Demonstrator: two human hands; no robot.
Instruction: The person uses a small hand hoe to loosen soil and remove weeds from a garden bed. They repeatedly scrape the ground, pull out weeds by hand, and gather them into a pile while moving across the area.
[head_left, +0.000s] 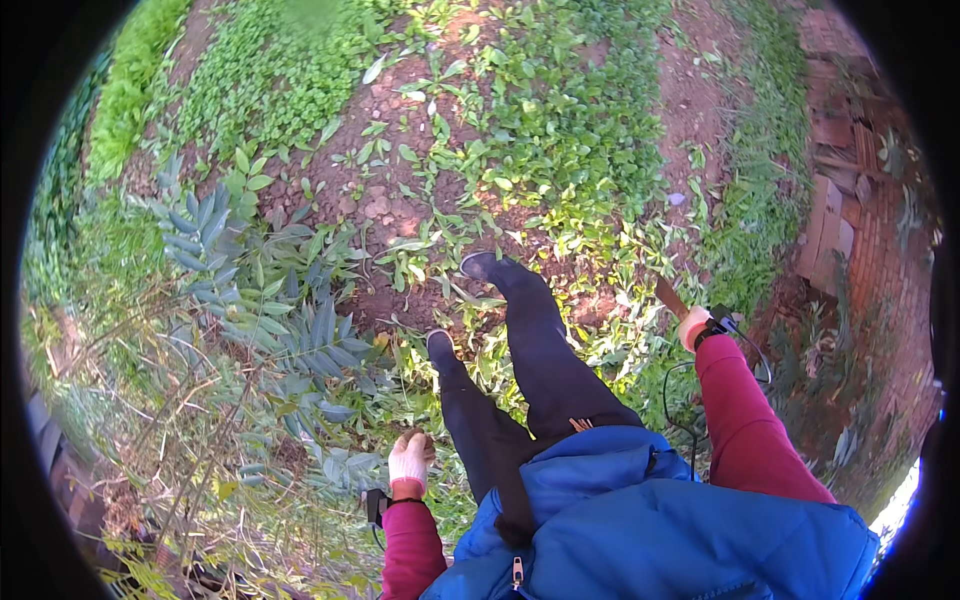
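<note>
My right hand (694, 328), in a pale work glove, is out to the right and grips a flat, rust-brown bladed tool (670, 296). The blade points up and left over leafy plants; its handle is hidden in my fist. My left hand (412, 459), in a white knit glove with brownish fingers, hangs beside my left leg with the fingers curled in. Nothing shows in it. Both wrists carry black strapped devices with cables. Cut or flattened leafy greens (487, 360) lie around my dark shoes.
Low leafy greens (577, 127) grow ahead in a bed beside bare brown soil (382, 202). A shrub with long leaflets (262, 300) and dry twigs stands close on the left. Bricks and flat cardboard (823, 232) lie along the right edge.
</note>
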